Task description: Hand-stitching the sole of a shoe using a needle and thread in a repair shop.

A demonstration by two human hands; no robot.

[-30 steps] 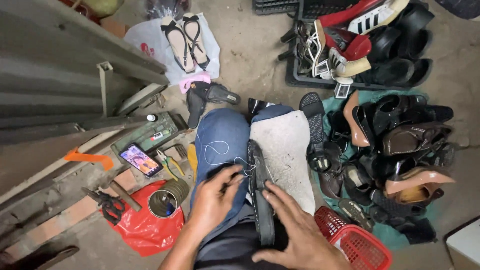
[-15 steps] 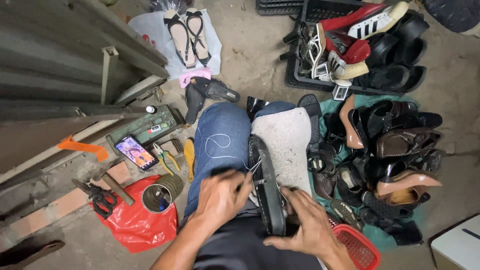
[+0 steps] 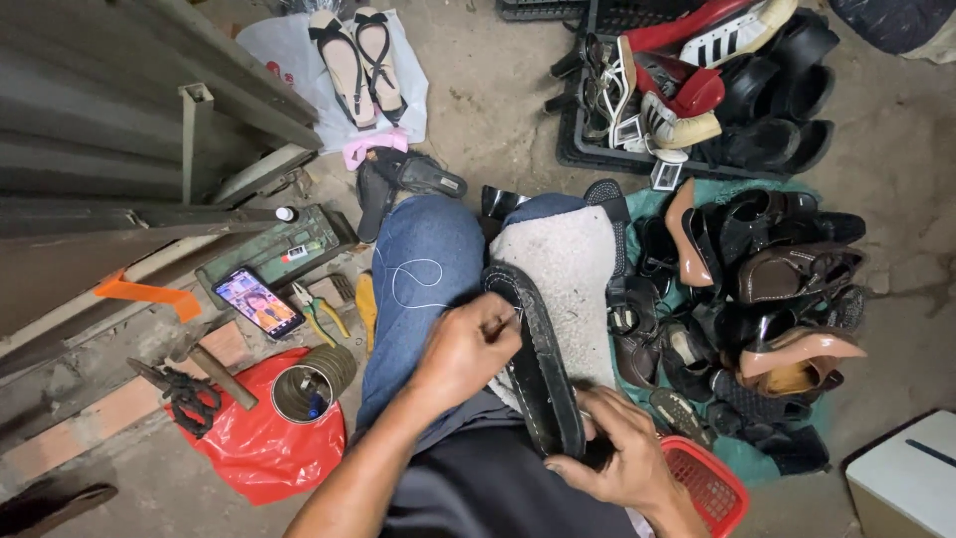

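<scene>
Black shoe (image 3: 538, 369) edge-up on lap: right hand (image 3: 622, 463) fingers clamp heel; left hand (image 3: 463, 349) fingers pinch needle, white thread (image 3: 413, 284) trailing beyond.

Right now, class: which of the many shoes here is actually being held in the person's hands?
The black shoe on the lap, sole edge up, gripped by the right hand; the rest lie on the floor.

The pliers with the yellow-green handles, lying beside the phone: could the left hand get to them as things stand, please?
Probably yes. The pliers lie uncovered on the person's left, just beyond the left knee, but the left hand is pinching something small at the black shoe and would have to let go first.
</scene>
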